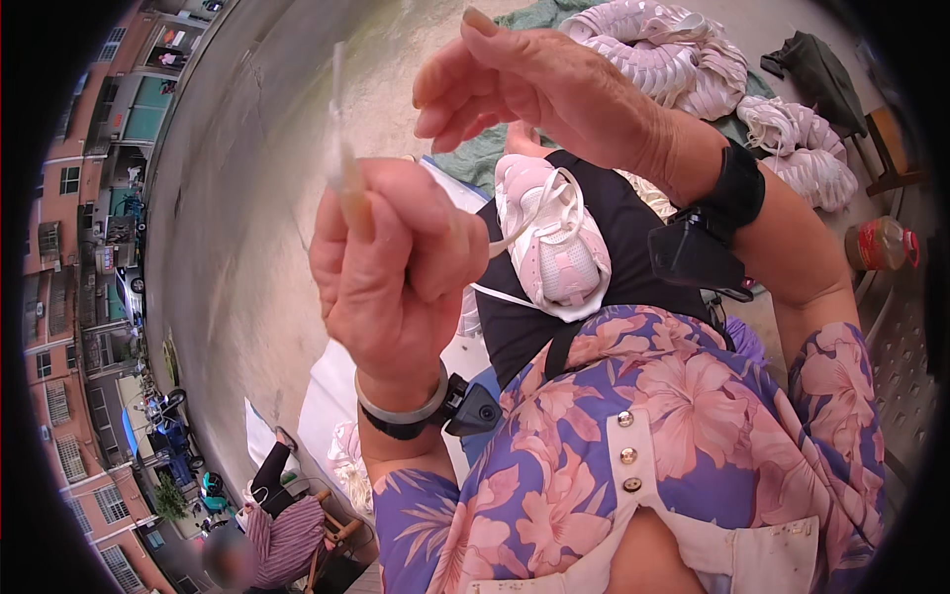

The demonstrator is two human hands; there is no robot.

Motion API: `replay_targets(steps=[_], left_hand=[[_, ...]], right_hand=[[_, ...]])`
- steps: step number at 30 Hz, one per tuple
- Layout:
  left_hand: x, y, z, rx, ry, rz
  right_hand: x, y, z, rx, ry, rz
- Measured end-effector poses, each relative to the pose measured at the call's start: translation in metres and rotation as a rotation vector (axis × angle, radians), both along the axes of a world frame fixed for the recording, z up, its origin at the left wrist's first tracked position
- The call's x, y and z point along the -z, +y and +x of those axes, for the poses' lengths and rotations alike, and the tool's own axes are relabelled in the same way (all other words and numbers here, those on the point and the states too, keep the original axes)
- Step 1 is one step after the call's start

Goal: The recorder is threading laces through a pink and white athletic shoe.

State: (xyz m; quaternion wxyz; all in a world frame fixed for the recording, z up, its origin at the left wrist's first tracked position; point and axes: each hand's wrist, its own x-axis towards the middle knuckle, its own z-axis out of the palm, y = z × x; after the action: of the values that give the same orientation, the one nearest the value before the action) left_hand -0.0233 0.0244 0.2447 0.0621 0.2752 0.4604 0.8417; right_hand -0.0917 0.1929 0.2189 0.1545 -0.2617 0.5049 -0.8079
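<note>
Left hand point(396, 277) raised at 9 o'clock, fist pinching a thin pale lace tip point(343, 148) upright between thumb and fingers. Right hand point(539, 84) up at 12 o'clock — fingers loosely curled, gripping nothing visible. Pink-white shoe point(554, 243) resting on black lap cloth point(633, 247) at centre, white lace point(500, 295) trailing toward left fist. Heaps of similar shoes point(673, 54) on ground at 1 o'clock — seated person point(282, 535) at 7.

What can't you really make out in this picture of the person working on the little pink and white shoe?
Head view:
- The thin tool in the left hand: blurred, its tip fades out.
- The shoe on the lap: its sole faces away.
- The lace: its end vanishes behind the left hand.
- The right hand: whether its fingers pinch anything is unclear.
- The jar: bent near the rim.
</note>
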Motion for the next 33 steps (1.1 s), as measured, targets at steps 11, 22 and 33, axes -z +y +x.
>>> replay_targets(steps=[11, 22, 33], left_hand=[[-0.095, -0.011, 0.067, 0.623, 0.322, 0.301], [-0.110, 0.011, 0.092, 0.782, 0.213, 0.243], [-0.099, 0.021, 0.094, 0.689, 0.177, 0.167]], right_hand=[[0.132, 0.019, 0.042, -0.289, -0.217, 0.462], [0.152, -0.012, 0.033, 0.131, 0.943, 1.366], [0.148, -0.044, 0.039, -0.068, 1.343, 1.620]])
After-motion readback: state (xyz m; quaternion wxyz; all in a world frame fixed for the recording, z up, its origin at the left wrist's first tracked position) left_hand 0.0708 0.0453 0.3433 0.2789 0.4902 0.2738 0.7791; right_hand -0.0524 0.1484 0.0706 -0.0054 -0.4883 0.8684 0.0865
